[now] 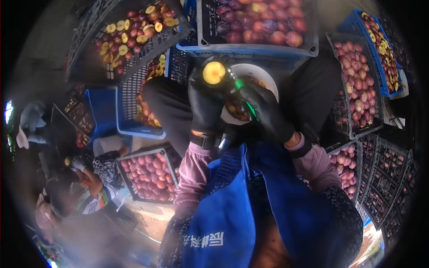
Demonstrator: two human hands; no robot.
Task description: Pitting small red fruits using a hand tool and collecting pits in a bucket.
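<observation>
My left hand (pixel 206 96), in a black glove, is closed around a halved plum (pixel 213 73) with its yellow cut face up. In my right hand (pixel 267 109), also gloved in black, is a small green-handled knife (pixel 240 84). Its metal end points at the plum's right edge, and I cannot tell whether they touch. Both hands are over a white bucket (pixel 262 73) between my knees. Dark scraps lie inside the bucket, partly hidden by my hands.
Ahead stands a crate of whole plums (pixel 261 22). A tilted crate of cut plums (pixel 129 38) is at the far left. Plum crates (pixel 355 85) line the right, beside stacked black crates (pixel 384 174). Another crate (pixel 149 176) and a co-worker (pixel 82 178) are at left.
</observation>
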